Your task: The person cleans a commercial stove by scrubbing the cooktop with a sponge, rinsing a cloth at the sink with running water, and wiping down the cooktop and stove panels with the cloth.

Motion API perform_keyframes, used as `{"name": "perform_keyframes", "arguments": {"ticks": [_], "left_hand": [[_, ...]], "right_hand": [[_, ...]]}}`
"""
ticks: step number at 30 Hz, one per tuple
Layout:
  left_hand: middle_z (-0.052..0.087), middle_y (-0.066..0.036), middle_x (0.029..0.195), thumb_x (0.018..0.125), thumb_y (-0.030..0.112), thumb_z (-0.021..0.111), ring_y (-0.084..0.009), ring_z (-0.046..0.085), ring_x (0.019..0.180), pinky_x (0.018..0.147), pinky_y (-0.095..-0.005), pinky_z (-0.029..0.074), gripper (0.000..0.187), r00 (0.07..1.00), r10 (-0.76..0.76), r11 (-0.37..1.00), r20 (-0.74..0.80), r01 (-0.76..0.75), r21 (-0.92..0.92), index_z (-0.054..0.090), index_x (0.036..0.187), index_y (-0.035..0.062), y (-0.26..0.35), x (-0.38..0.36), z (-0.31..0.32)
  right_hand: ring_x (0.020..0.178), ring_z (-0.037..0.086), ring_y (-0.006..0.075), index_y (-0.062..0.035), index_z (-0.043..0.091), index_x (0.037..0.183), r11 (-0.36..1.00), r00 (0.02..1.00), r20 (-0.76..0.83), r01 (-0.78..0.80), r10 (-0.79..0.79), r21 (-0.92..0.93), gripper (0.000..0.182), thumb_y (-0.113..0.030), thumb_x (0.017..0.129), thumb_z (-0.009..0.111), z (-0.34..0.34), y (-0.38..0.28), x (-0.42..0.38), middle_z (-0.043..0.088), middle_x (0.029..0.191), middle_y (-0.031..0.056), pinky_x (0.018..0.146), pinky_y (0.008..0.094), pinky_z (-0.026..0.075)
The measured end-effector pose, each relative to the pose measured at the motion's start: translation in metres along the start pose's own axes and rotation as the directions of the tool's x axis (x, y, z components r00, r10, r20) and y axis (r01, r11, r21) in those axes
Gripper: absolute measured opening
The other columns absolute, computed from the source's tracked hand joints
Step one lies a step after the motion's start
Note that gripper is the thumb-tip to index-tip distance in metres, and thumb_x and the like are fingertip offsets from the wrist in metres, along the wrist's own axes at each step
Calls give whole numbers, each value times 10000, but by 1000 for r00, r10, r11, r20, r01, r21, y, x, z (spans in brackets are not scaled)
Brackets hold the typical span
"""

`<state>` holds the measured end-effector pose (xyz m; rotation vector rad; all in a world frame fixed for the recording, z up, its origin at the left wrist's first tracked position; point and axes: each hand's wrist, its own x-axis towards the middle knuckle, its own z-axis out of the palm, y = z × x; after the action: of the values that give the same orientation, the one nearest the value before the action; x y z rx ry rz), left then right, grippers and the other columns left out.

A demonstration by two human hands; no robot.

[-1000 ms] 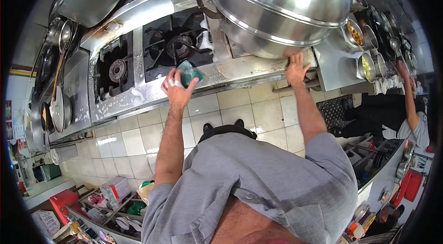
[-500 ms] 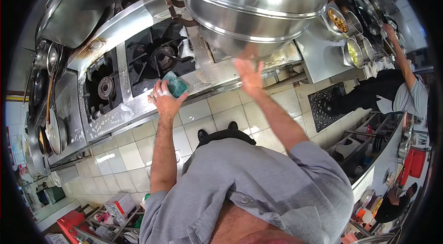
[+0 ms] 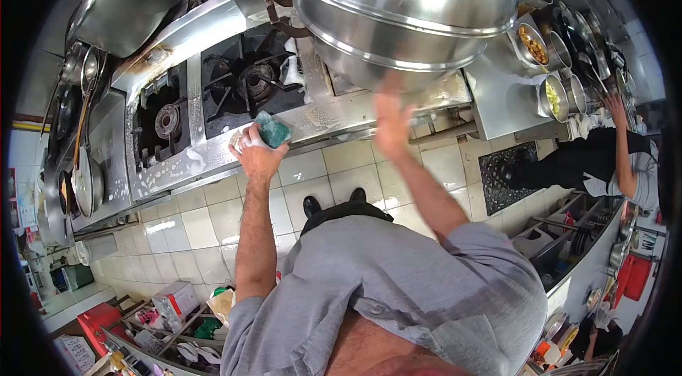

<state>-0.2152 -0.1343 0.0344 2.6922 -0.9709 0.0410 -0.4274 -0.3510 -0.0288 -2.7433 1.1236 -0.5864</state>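
Note:
My left hand (image 3: 257,154) is closed around a green scouring sponge (image 3: 273,129) at the front edge of the steel stove (image 3: 234,157). White suds lie on the metal beside it. My right hand (image 3: 391,126) is blurred by motion, its fingers stretched out and its thumb apart, holding nothing that I can see. It is in front of a large domed steel pot (image 3: 398,35) on the right part of the stove; whether the fingertips touch the pot cannot be told.
Two burners (image 3: 256,84) with black grates are left of the pot. Ladles and pans (image 3: 87,177) hang at the far left. Bowls of food (image 3: 553,97) stand on the right counter, where another person's arm (image 3: 618,114) reaches. A black mat (image 3: 506,170) lies on the tiled floor.
The view has shifted slightly. My right hand has moved a little and is still blurred. My left hand stays on the sponge at nearly the same place. The other person's arm at right has lowered.

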Motion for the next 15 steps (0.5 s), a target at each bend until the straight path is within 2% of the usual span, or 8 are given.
{"name": "perform_keyframes", "arguments": {"ticks": [2, 3, 5, 7, 8, 11, 13, 15], "left_hand": [[490, -140, 1179, 577, 400, 713, -310, 429, 1155, 1012, -574, 143, 758, 999, -35, 999, -14, 35, -21, 419, 1201, 88, 4, 1, 0], [492, -152, 1178, 579, 408, 713, -308, 428, 1155, 1003, -577, 158, 764, 999, -47, 999, 1, 47, -26, 416, 1206, 88, 6, 2, -2], [491, -158, 1174, 571, 407, 715, -307, 430, 1150, 1009, -581, 137, 772, 999, -46, 998, -13, 45, -39, 417, 1204, 80, 0, 2, 0], [490, -164, 1169, 563, 407, 717, -306, 433, 1145, 1015, -586, 115, 781, 998, -50, 997, -26, 49, -65, 417, 1202, 73, -3, -1, 1], [492, -160, 1164, 558, 394, 719, -307, 429, 1146, 1012, -587, 125, 779, 996, -82, 995, -20, 81, -60, 415, 1199, 72, -5, -4, -2], [495, -153, 1154, 553, 373, 723, -309, 423, 1149, 1005, -587, 144, 773, 992, -118, 991, -42, 116, -66, 410, 1193, 75, -18, -13, -1], [491, -143, 1150, 555, 370, 724, -308, 420, 1147, 997, -586, 165, 758, 992, -116, 989, -56, 111, -94, 414, 1185, 84, -24, -18, -7], [501, -134, 1146, 561, 380, 722, -302, 435, 1126, 985, -547, 192, 745, 989, -119, 989, -87, 110, -100, 423, 1173, 80, -35, -20, -4]], "right_hand": [[1360, 137, 239, -123, 254, 1384, 989, 989, 92, 108, -118, 105, 558, -75, 840, 367, 20, -65, -16, 215, 1453, 81, 1053, 591, 11], [1360, 137, 239, -123, 254, 1384, 989, 989, 92, 105, -115, 107, 558, -75, 840, 367, 15, -63, -15, 215, 1453, 81, 1053, 591, 11], [1352, 178, 226, -117, 265, 1380, 960, 931, 232, 273, -282, 70, 652, -2, 758, 425, 5, -62, -12, 241, 1446, 75, 1033, 618, 30], [1347, 194, 213, -132, 295, 1365, 981, 982, 45, 177, -181, 84, 672, 39, 731, 439, 7, -11, -14, 257, 1442, 53, 1037, 614, 52], [1344, 200, 201, -155, 297, 1367, 995, 987, 138, 93, -86, -43, 689, 42, 725, 449, -14, 17, -11, 262, 1438, 57, 1043, 605, 58], [1349, 184, 203, -143, 272, 1381, 981, 1000, -4, -12, 11, -193, 763, 63, 679, 488, -24, 112, -2, 251, 1442, 60, 1040, 610, 30], [1356, 156, 205, -126, 192, 1404, 933, 985, 58, -135, 163, -333, 799, 18, 689, 517, -42, 150, 11, 209, 1457, 49, 1011, 651, 41], [1366, 105, 207, -129, 164, 1414, 891, 935, 150, -244, 321, -383, 767, -21, 734, 501, -53, 156, 18, 145, 1476, 44, 1023, 633, 34]]}}
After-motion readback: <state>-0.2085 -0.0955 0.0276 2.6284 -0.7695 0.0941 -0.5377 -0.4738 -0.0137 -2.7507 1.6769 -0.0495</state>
